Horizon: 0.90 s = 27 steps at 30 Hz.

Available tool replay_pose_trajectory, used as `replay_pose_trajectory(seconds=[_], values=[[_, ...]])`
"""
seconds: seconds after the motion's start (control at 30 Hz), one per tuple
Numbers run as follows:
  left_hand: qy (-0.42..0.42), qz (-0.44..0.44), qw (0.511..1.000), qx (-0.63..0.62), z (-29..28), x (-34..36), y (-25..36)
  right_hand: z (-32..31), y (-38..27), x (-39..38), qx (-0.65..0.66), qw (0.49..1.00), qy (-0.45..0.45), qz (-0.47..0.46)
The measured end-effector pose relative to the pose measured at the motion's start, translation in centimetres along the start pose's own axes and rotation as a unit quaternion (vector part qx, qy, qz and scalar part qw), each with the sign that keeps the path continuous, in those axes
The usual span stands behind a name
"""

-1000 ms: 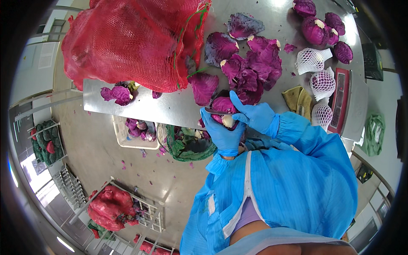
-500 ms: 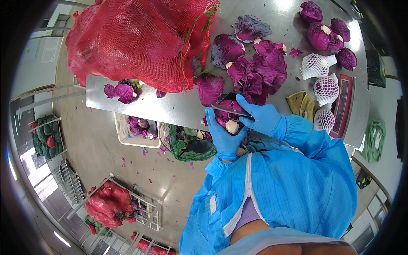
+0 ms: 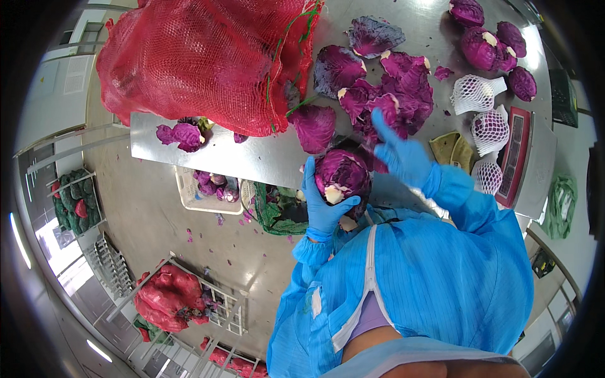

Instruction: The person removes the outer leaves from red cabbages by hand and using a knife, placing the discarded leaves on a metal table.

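Note:
My left hand [image 3: 326, 205] is closed round a purple cabbage [image 3: 343, 173] near the front edge of the steel table [image 3: 236, 154], its fingers and thumb cupping the lower left side. The cabbage's pale cut stem faces me. To the right and slightly above, my gloved right hand [image 3: 405, 156] is apart from the cabbage. One digit stretches away from me; motion smears the others. Between hand and cabbage lies a dark, blurred shape that I cannot make out. Just beyond the right hand, loose purple leaves [image 3: 403, 88] lie heaped, with a single leaf [image 3: 314, 128] to their left.
A large red mesh sack [image 3: 195, 63] covers the table's far left. Whole cabbages [image 3: 479, 49] and foam-net-wrapped ones [image 3: 489, 132] sit at right, near a brownish cloth [image 3: 452, 150] and a red-framed device [image 3: 513, 156]. Below the table edge stand a white crate [image 3: 200, 200] and a green-lined container [image 3: 277, 211].
My right hand has drawn away from the cabbage, moving right and slightly farther out. My left hand still holds the cabbage, which is turned a little and shows more of its surface.

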<state>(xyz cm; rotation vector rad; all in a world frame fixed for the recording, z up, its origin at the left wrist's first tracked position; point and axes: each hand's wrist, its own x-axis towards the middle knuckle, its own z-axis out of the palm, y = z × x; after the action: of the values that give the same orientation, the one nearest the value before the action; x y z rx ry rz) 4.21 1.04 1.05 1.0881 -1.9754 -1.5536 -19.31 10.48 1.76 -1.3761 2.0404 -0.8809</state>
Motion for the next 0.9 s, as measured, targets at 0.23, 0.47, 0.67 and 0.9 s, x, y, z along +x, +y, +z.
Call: replay_pose_trajectory(seconds=[0.23, 0.47, 0.67, 0.9], values=[[0.020, 0.012, 1.000, 0.016, 2.0, 1.0, 0.7, 1.7, -4.3, -2.2, -0.039, 0.981, -0.189, -0.001], [0.014, 0.013, 0.999, -0.035, 2.3, 1.0, 1.1, 2.0, -3.7, -1.6, -0.012, 0.981, -0.194, -0.007], [0.036, 0.012, 0.998, 0.044, 3.3, 0.5, 0.6, 2.1, -4.2, -1.5, -0.064, 0.987, -0.146, -0.026], [0.045, 0.046, 0.996, 0.053, 3.5, 0.4, 1.7, 2.7, -3.0, -1.6, -0.092, 0.991, -0.086, -0.051]])
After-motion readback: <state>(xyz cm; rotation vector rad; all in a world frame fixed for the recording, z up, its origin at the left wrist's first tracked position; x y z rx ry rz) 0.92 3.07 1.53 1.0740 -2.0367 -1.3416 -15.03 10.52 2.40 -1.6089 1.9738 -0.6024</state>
